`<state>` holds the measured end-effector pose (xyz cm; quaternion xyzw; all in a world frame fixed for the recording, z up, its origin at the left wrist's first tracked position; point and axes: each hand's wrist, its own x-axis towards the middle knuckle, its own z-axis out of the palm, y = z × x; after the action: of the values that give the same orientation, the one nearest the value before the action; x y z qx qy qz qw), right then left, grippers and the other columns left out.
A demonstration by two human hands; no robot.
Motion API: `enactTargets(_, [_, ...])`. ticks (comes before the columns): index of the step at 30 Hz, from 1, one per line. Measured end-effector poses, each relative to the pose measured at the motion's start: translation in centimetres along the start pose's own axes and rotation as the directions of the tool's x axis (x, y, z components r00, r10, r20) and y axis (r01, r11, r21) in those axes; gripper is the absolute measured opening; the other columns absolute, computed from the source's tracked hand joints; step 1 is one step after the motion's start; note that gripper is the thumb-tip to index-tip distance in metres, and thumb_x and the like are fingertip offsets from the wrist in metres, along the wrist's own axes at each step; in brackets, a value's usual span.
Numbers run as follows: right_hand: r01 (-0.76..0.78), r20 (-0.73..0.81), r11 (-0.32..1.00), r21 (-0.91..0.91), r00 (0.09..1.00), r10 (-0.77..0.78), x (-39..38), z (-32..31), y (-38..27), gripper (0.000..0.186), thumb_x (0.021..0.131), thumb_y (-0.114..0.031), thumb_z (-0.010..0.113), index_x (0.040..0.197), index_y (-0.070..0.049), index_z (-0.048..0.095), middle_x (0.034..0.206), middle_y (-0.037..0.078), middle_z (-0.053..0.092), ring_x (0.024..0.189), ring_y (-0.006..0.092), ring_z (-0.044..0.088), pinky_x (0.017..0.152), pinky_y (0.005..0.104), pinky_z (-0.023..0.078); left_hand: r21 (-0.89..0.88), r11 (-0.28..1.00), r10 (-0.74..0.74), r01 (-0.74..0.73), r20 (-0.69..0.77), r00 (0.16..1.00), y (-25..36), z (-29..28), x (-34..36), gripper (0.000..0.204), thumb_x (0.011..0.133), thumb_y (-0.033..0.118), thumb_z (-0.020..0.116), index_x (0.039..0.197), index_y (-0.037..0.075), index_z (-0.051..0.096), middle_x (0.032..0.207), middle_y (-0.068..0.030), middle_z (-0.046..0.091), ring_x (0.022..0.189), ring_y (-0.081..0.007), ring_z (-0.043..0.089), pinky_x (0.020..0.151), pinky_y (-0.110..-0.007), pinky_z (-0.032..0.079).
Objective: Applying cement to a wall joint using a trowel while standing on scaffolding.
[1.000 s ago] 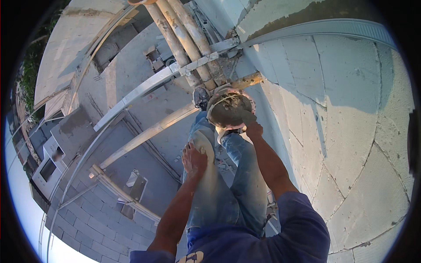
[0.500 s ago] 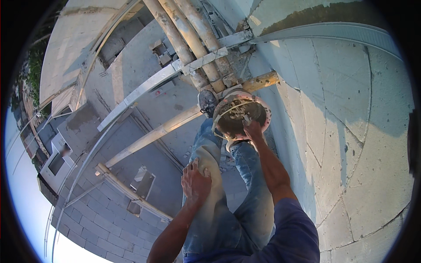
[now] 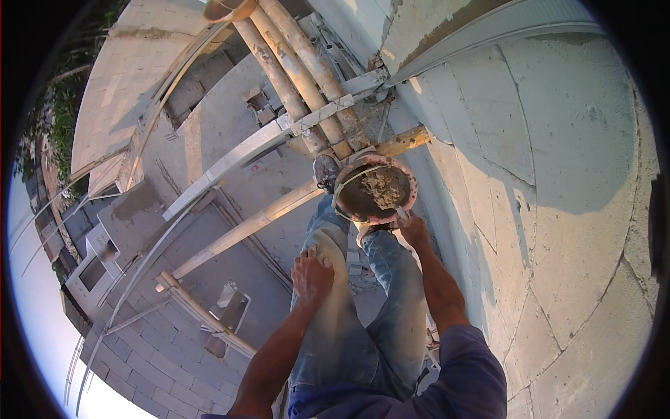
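Observation:
A pinkish bucket point(image 3: 349, 202) with grey mortar inside sits on the bamboo poles point(image 3: 293, 70) between my feet. My right hand point(image 3: 412, 229) is closed on the handle of a trowel point(image 3: 402, 215) whose end reaches into the bucket's near right side. My left hand point(image 3: 311, 272) lies open on my left knee, fingers bent slightly over the dusty jeans. My dark, splattered shoe point(image 3: 326, 171) rests left of the bucket; my other foot is partly hidden beneath it.
A cracked block wall point(image 3: 572, 209) rises on the right. A white beam point(image 3: 237, 153) and a lower pole point(image 3: 237, 232) cross over a deep drop to a floor with rubble. A basin point(image 3: 227, 10) sits atop the poles. Block walls and trees lie left.
My right hand and trowel have shifted down from the middle of the bucket toward its near rim, showing more mortar. The view moves slightly; my left hand stays on the knee.

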<state>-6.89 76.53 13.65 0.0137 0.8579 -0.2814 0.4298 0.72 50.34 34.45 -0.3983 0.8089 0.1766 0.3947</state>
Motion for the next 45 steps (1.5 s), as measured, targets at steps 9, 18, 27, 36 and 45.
enactTargets(9, [-0.031,-0.046,0.997,-0.075,0.999,0.028,-12.4,-8.8,-5.3,0.058,0.083,-0.039,0.061,0.125,0.0,0.051,0.108,0.027,0.062,0.104,0.0422,0.058,0.089,0.0467,0.047,-0.088,0.994,0.065,-0.066,-0.007,0.998,-1.6,0.4,-1.5,0.053,0.084,0.032,0.059,0.126,0.002,0.048,0.124,-0.0179,0.054,0.116,-0.0338,0.051,0.097,-0.042,0.042])
enactTargets(18, [0.027,-0.001,0.996,-0.084,1.0,-0.027,-34.9,-28.5,-24.0,0.05,0.08,-0.035,0.063,0.112,0.003,0.06,0.085,0.025,0.065,0.082,0.0313,0.065,0.075,0.0398,0.049,-0.38,0.922,0.014,-0.073,-0.156,0.988,-7.7,-2.1,0.9,0.074,0.084,0.041,0.062,0.138,-0.002,0.034,0.14,-0.0229,0.039,0.13,-0.0349,0.039,0.107,-0.043,0.034])
enactTargets(27, [0.028,-0.444,0.909,-0.416,0.866,-0.23,-65.3,-50.2,-44.2,0.031,0.078,-0.028,0.07,0.099,-0.006,0.07,0.071,0.009,0.066,0.067,0.0202,0.062,0.068,0.0344,0.048,-0.115,0.987,0.103,-0.115,-0.106,0.989,-14.3,-4.4,5.9,0.056,0.077,0.04,0.063,0.097,-0.013,0.063,0.105,-0.0311,0.062,0.105,-0.0414,0.059,0.095,-0.041,0.045])
enactTargets(36, [-0.172,-0.829,0.85,-0.498,0.384,-0.407,-75.9,-66.4,-57.5,0.029,0.075,-0.023,0.067,0.086,0.0,0.053,0.054,0.006,0.051,0.037,0.0132,0.048,0.032,0.0301,0.039,0.122,0.967,0.233,-0.223,-0.08,0.969,-17.0,-4.1,9.0,0.035,0.088,0.039,0.053,0.101,0.011,0.069,0.1,-0.0173,0.068,0.094,-0.0302,0.067,0.084,-0.043,0.051])
enactTargets(45, [-0.422,-0.433,0.283,-0.861,0.316,-0.844,-57.7,-66.9,-69.8,0.015,0.082,-0.004,0.056,0.08,0.008,0.064,0.077,0.022,0.065,0.067,0.0257,0.064,0.054,0.0358,0.052,0.323,0.825,0.513,-0.464,-0.083,0.854,-15.0,-2.8,11.4,0.038,0.084,0.042,0.057,0.107,0.012,0.066,0.1,-0.0186,0.068,0.096,-0.0302,0.066,0.082,-0.042,0.051])
